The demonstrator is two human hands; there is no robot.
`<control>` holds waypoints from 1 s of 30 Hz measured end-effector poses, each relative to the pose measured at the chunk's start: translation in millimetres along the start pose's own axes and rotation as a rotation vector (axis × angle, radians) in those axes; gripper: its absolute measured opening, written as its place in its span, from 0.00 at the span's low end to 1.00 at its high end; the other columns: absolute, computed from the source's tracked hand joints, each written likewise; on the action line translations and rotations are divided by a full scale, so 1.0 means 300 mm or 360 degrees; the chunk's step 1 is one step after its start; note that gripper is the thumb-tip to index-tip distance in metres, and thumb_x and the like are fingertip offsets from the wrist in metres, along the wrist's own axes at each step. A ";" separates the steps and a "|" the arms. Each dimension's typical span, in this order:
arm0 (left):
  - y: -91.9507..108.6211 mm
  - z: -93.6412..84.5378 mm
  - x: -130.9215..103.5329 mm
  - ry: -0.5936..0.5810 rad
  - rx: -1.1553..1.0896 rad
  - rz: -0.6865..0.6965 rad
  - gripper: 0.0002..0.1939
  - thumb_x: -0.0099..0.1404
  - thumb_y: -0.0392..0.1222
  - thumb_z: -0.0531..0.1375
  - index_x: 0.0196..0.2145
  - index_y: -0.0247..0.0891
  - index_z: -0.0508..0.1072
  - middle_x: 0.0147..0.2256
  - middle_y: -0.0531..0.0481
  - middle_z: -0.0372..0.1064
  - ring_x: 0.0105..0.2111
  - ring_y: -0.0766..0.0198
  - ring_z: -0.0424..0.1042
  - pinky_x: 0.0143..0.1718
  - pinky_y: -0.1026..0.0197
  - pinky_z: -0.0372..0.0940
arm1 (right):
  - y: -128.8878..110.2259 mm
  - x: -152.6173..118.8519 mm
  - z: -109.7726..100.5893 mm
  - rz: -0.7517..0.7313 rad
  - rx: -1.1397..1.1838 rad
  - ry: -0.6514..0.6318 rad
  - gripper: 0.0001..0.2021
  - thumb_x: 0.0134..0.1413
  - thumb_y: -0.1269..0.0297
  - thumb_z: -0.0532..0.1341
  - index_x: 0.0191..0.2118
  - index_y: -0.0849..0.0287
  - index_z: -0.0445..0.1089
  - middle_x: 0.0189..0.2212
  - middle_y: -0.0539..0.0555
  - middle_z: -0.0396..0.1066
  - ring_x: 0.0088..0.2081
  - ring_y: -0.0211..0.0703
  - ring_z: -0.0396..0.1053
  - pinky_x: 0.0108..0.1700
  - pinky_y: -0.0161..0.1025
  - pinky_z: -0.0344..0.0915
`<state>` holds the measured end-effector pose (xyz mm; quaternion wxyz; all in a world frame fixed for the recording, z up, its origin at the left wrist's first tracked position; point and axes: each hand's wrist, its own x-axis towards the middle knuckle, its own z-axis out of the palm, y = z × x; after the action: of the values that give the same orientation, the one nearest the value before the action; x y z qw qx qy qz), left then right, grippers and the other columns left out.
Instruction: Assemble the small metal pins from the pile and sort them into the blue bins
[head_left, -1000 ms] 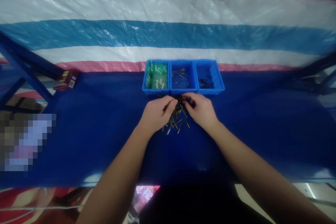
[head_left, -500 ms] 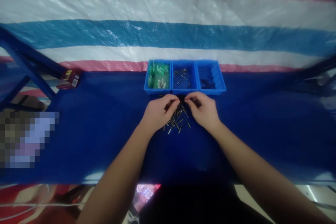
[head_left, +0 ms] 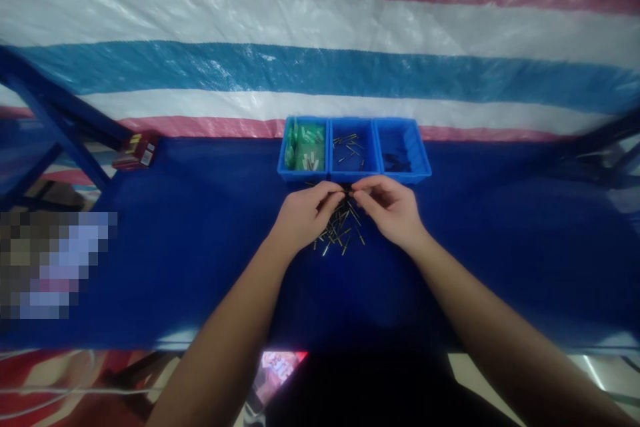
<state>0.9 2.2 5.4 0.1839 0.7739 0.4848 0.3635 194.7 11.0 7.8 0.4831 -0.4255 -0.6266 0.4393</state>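
My left hand (head_left: 307, 217) and my right hand (head_left: 393, 210) meet fingertip to fingertip in front of the bins, both closed in a pinch. A thin metal pin (head_left: 348, 192) spans the small gap between them; its ends are hidden by the fingers. Beneath and just in front of the hands lies a loose pile of thin brass-coloured metal pins (head_left: 343, 223), partly covered by my left hand. The middle blue bin (head_left: 367, 169), right behind the fingertips, holds several similar pins (head_left: 350, 143).
The left blue bin (head_left: 283, 172) contains green plastic bags (head_left: 291, 143) and small white pieces (head_left: 310, 161). Dark small pieces (head_left: 397, 161) lie in the right bin (head_left: 423, 163). A red box (head_left: 136, 151) stands at the table's (head_left: 200, 213) far left, beside a blue frame post (head_left: 60, 127).
My fingertips have come closer together, and a thin pin now shows between them. The whole view has shifted slightly. The pile and bins look the same.
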 end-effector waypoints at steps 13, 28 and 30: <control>0.007 -0.008 0.002 -0.0047 -0.0040 0.0064 0.10 0.73 0.43 0.55 0.39 0.39 0.75 0.31 0.54 0.75 0.30 0.69 0.73 0.33 0.66 0.63 | -0.044 0.019 -0.066 -0.0585 -0.1008 -0.0455 0.06 0.62 0.67 0.61 0.44 0.57 0.73 0.39 0.53 0.77 0.38 0.43 0.74 0.42 0.42 0.71; 0.027 0.003 -0.006 -0.0107 -0.0085 0.0086 0.07 0.69 0.43 0.60 0.42 0.41 0.76 0.29 0.57 0.74 0.27 0.70 0.72 0.33 0.66 0.65 | 0.026 -0.033 -0.061 -0.0604 -0.0892 -0.0221 0.05 0.64 0.68 0.59 0.43 0.56 0.71 0.37 0.55 0.77 0.37 0.45 0.75 0.39 0.42 0.72; 0.025 0.007 -0.006 -0.0122 -0.0056 0.0090 0.06 0.70 0.43 0.60 0.42 0.42 0.75 0.29 0.57 0.74 0.27 0.70 0.73 0.33 0.66 0.64 | 0.028 -0.033 -0.058 -0.0572 -0.0884 -0.0219 0.05 0.64 0.68 0.59 0.43 0.56 0.71 0.37 0.55 0.77 0.37 0.45 0.76 0.39 0.42 0.72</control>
<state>6.6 -2.6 8.2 0.2055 0.7973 0.4490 0.3471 214.4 6.2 0.0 0.3748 -0.3930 -0.8185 0.1873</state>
